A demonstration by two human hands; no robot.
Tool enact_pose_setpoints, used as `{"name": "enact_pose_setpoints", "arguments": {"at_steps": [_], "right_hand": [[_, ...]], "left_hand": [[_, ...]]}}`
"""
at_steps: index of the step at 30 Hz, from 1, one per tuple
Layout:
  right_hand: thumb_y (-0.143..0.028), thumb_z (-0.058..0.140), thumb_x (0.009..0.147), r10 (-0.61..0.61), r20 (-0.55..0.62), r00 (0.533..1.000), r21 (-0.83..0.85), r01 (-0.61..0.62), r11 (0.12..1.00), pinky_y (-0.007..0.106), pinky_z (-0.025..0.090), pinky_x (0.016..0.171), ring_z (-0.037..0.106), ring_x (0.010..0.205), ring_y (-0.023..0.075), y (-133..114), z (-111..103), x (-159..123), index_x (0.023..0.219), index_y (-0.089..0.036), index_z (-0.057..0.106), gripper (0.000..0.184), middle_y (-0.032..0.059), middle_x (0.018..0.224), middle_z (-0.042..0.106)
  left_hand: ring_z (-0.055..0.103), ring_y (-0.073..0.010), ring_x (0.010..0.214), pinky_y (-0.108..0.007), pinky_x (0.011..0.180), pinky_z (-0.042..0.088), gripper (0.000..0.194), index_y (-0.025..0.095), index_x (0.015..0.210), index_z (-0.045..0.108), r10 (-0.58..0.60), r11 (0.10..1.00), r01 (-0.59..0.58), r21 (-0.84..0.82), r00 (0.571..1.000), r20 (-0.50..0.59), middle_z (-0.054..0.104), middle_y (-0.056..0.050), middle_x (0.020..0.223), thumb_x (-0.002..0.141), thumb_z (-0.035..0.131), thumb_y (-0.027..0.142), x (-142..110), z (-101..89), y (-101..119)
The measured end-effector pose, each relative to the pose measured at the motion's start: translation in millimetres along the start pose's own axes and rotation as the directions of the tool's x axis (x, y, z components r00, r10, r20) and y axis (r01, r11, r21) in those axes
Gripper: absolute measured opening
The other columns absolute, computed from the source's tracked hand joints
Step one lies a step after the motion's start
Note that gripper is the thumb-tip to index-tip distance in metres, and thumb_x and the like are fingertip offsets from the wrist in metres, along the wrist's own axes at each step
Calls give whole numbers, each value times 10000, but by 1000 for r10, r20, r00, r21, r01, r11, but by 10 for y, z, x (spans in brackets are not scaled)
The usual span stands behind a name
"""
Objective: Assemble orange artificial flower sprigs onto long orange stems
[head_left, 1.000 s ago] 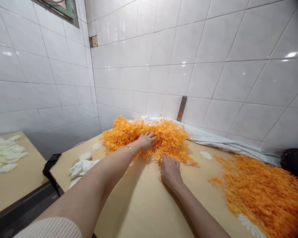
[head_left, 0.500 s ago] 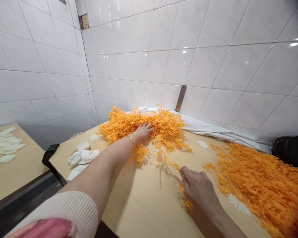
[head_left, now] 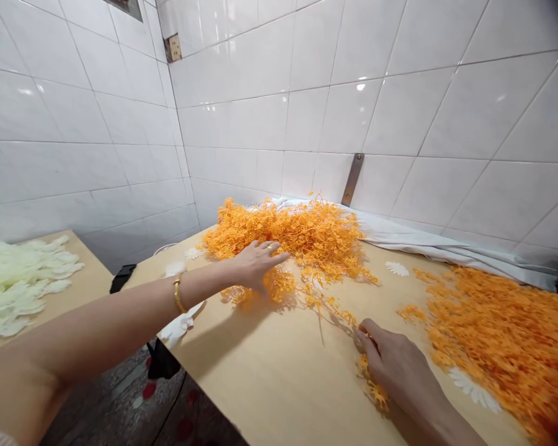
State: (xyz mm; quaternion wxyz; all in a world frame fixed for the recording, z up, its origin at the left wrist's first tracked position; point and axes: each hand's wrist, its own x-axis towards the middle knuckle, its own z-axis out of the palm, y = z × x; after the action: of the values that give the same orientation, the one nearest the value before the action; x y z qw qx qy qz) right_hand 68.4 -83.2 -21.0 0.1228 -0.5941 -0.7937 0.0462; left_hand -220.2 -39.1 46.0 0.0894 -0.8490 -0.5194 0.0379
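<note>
My left hand, with a gold bangle at the wrist and a ring, is over the front of a tangled heap of orange artificial flower sprigs. Its fingers are spread and hold nothing; whether they touch the heap is unclear. Closer to me, my right hand pinches a thin orange flower sprig between thumb and curled fingers. This sprig trails toward the heap, and small orange blossoms hang below the hand.
Loose orange pieces cover the right of the wooden table. White petal-shaped pieces lie about. A white cloth runs along the tiled wall. Pale yellow petals cover another table at left. A metal bracket is on the wall.
My left hand has drawn back from the middle of the heap toward its front edge. The right hand keeps its hold on the sprig. The view has shifted a little left.
</note>
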Motion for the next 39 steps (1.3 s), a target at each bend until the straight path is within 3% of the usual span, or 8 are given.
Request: {"name": "enact_pose_setpoints", "arguments": {"at_steps": [3,6,11,23,27,30,33,39], "right_hand": [[-362,273,829,20,39,999,43,-22,999,228,249,468,501,520,170,72,-30,-86,679,-242,430,249,-7,521,538],[-374,270,827,34,49,998,63,-37,997,227,255,465,492,485,161,183,-59,-174,682,-244,438,257,-16,487,503],[-401,302,809,83,19,996,60,-84,995,234,278,465,501,487,164,435,-117,-359,658,-240,438,259,-6,499,521],[-473,378,765,183,9,983,36,-183,982,308,368,565,549,608,218,1023,-138,-1141,763,-270,555,269,66,725,632],[-457,383,770,218,10,976,42,-218,975,321,374,594,541,583,212,1144,-157,-1348,748,-268,557,257,57,700,626],[-431,347,799,249,4,969,24,-249,968,302,355,577,524,558,195,1074,-203,-1389,733,-255,535,266,35,623,596],[-377,330,821,238,-19,971,-7,-238,971,287,342,587,518,566,177,930,-209,-1333,743,-235,524,252,16,592,569],[-345,391,796,238,-261,936,-16,-251,968,339,356,724,502,891,232,706,-41,-1220,969,-185,514,266,86,921,569]], "left_hand": [[342,-313,1147,-407,909,269,895,264,1311,254,-103,995,102,12,994,22,300,-160,1320,552,579,609,-172,215,-177],[365,-307,1128,-414,901,272,817,290,1275,328,-88,996,87,17,994,67,352,-144,1284,567,528,646,-193,318,-330],[320,-313,1158,-421,900,264,852,284,1273,338,-93,995,88,38,987,128,335,-149,1300,540,512,680,-133,318,-405],[386,-279,1071,-382,856,304,602,295,1217,416,-125,986,122,113,992,21,429,-121,1209,695,409,595,-150,344,-473],[381,-316,1083,-424,850,315,602,277,1174,466,-145,983,140,120,989,31,400,-137,1227,658,464,587,-82,318,-464],[258,-370,1186,-459,876,293,635,253,1167,478,-166,973,160,169,986,22,320,-143,1301,609,548,549,-57,208,-320],[152,-355,1241,-464,914,259,567,243,1185,454,-124,979,136,153,988,-88,280,-112,1340,675,513,485,-133,32,29],[310,-269,1192,-379,924,304,626,294,1278,313,173,969,-185,-165,981,-85,325,-80,1331,718,416,554,-421,-33,1059]]}}
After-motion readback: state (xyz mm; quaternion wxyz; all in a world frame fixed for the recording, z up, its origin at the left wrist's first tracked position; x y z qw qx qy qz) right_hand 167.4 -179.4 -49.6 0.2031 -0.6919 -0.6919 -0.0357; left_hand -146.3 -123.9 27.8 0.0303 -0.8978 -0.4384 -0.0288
